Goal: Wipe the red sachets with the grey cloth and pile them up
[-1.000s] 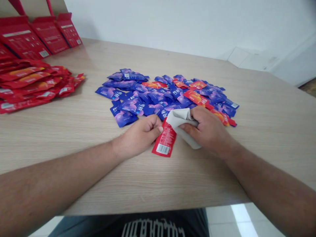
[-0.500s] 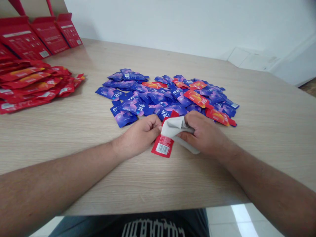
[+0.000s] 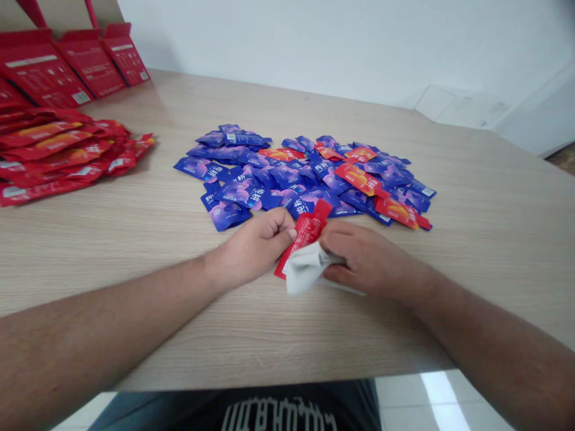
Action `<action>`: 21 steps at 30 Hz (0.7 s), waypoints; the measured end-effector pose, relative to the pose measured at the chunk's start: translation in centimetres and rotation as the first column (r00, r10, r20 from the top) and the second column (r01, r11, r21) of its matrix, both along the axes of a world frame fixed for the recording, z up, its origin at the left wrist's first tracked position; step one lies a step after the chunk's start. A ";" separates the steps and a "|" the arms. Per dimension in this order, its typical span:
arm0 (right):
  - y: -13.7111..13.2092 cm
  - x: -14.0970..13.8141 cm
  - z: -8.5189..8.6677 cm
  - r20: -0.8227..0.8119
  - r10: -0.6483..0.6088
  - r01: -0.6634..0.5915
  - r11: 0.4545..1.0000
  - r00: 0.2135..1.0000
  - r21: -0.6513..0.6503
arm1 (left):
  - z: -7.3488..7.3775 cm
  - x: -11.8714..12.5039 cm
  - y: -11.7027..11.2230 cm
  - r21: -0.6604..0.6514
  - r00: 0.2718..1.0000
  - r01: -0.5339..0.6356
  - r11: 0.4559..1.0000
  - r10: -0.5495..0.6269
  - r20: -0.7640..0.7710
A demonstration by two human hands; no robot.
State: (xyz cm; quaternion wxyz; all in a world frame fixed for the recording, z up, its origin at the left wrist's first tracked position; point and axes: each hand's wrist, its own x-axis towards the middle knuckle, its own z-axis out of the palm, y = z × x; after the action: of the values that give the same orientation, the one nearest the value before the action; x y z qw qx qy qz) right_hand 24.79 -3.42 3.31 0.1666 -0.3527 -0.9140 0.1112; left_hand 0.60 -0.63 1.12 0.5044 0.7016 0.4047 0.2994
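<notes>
My left hand [image 3: 251, 248] pinches the edge of a red sachet [image 3: 305, 233] that lies slanted on the wooden table [image 3: 179, 311]. My right hand [image 3: 363, 260] is closed on a crumpled white cloth [image 3: 303, 274], which presses against the lower end of the sachet and hides it. Just beyond both hands lies a heap of blue and red sachets [image 3: 296, 176].
A stack of red sachets [image 3: 58, 155] lies at the far left, with red cartons [image 3: 67, 63] standing behind it. The table's near edge runs just above my lap. A white wall rises behind the table.
My right hand has drawn the white cloth down along the red sachet, from its top end to its lower end. My left hand has kept still.
</notes>
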 end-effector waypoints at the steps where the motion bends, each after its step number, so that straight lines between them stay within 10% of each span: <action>1: -0.1 -0.1 0.0 0.010 0.033 -0.033 0.999 0.999 -0.015 | 0.0 0.0 0.0 0.005 1.000 0.003 1.000 -0.003 0.002; 7: 0.9 0.9 -0.1 -0.141 -0.319 0.339 0.927 0.937 0.158 | 0.1 0.0 -0.1 0.002 1.000 -0.009 1.000 0.009 0.014; 14: -0.3 -0.2 0.1 0.013 0.056 -0.056 0.998 0.998 -0.031 | 0.2 0.0 -0.1 0.017 1.000 -0.004 1.000 0.004 -0.007; 19: 0.6 0.6 0.0 -0.138 -0.325 0.344 0.927 0.936 0.150 | 0.1 0.0 0.0 0.007 1.000 -0.004 1.000 0.004 -0.003; 21: 0.7 0.6 -0.1 -0.117 -0.310 0.325 0.936 0.943 0.139 | 0.1 0.0 0.0 0.010 1.000 -0.008 1.000 0.008 -0.004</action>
State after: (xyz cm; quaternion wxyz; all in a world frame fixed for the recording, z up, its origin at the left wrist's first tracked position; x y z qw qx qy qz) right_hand 25.36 -2.75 3.23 0.2519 -0.4761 -0.8421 0.0272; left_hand 0.58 -0.63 1.18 0.4989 0.7032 0.4068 0.3019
